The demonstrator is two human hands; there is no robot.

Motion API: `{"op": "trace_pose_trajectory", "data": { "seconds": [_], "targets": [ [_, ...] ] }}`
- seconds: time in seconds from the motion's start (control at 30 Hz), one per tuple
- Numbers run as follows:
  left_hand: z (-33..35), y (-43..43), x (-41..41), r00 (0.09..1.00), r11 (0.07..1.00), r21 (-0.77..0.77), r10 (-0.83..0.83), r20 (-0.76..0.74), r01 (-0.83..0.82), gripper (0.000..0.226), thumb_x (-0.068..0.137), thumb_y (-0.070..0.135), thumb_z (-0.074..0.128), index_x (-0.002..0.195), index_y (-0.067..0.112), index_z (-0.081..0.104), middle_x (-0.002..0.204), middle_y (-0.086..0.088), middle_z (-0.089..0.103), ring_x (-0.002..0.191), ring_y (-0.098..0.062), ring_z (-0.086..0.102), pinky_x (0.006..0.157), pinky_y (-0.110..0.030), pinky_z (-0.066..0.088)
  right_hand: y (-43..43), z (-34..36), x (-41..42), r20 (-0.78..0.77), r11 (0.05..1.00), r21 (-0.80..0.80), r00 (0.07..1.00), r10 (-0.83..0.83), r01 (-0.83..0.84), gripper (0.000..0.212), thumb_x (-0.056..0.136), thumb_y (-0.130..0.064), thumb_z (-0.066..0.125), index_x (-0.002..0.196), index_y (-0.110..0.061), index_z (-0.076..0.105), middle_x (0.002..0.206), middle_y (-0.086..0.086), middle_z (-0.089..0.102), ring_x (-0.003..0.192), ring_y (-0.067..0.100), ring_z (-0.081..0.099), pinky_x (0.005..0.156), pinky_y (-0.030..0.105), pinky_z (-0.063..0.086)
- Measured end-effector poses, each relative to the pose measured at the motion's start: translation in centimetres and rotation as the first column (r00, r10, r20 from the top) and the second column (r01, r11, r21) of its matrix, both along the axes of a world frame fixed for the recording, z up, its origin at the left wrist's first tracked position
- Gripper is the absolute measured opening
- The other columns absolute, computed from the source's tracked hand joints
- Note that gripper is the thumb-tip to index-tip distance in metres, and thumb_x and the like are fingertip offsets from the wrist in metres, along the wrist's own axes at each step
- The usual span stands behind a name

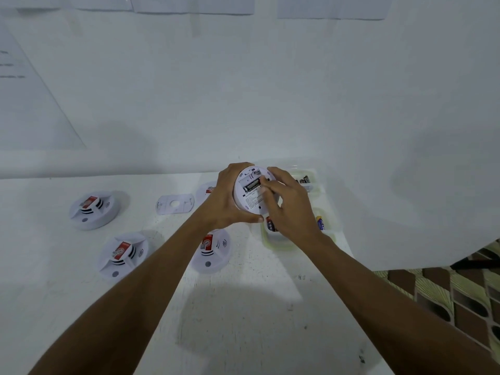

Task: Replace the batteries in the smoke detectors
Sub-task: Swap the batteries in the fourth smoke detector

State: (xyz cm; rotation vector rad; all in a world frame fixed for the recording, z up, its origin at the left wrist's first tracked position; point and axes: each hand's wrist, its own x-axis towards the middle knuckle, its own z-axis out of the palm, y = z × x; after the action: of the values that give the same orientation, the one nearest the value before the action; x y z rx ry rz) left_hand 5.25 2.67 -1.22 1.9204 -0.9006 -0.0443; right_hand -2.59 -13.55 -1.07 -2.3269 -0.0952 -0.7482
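White table (40, 266) against white wall (243, 90), patterned floor (460, 293).

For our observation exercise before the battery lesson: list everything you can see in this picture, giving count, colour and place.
held smoke detector: one, white, back facing up, above the containers
battery: one, dark, in the held detector's open compartment
other smoke detectors: four, white with red labels, on the table, one partly hidden behind the left hand
mounting plate: one, white, flat on the table
containers: two, clear, right side of the table
loose batteries: several, inside the containers
table: one, white
floor: patterned, lower right
left hand: grips the held detector's rim
right hand: pinches the battery's end
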Motion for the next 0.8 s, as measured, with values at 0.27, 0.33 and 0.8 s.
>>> {"op": "trace_pose_trajectory", "data": {
  "seconds": [0.27,0.33,0.8],
  "targets": [
    [0.0,0.9,1.2,0.999,0.998,0.047,-0.037,-0.028,0.038,0.103,0.047,0.05,0.09,0.134,0.039,0.037,0.132,0.007,0.044,0.128,-0.019,0.04,0.105,-0.051,0.039,-5.0,3.1,2.4,-0.129,0.992,0.089,0.986,0.103,-0.092,0.016,0.093,-0.017,0.064,0.103,-0.017,0.076,0.099,-0.005,0.073,0.084,-0.001,0.065,0.074,0.015,0.051],
    [0.1,1.1,1.2,0.999,0.998,0.059,-0.026,-0.048,0.029,0.102,0.045,0.05,0.089,0.131,0.048,0.034,0.131,0.01,0.042,0.129,-0.017,0.038,0.107,-0.05,0.038,-7.6,4.5,4.4,-0.245,1.0,-0.016,0.969,-0.022,0.019,0.011,0.09,-0.017,0.066,0.096,-0.017,0.076,0.088,-0.005,0.074,0.071,-0.001,0.063,0.076,0.02,0.052],
    [0.1,1.1,2.4,1.0,0.997,0.08,-0.019,-0.009,0.02,0.103,0.045,0.056,0.086,0.132,0.047,0.03,0.132,0.01,0.04,0.127,-0.014,0.035,0.11,-0.048,0.034,-9.1,2.2,11.5,-0.647,0.889,-0.456,0.7,-0.302,-0.037,0.022,0.076,-0.011,0.079,0.096,-0.005,0.074,0.1,0.01,0.072,0.085,0.024,0.067,0.074,0.031,0.054]
  ]
}}
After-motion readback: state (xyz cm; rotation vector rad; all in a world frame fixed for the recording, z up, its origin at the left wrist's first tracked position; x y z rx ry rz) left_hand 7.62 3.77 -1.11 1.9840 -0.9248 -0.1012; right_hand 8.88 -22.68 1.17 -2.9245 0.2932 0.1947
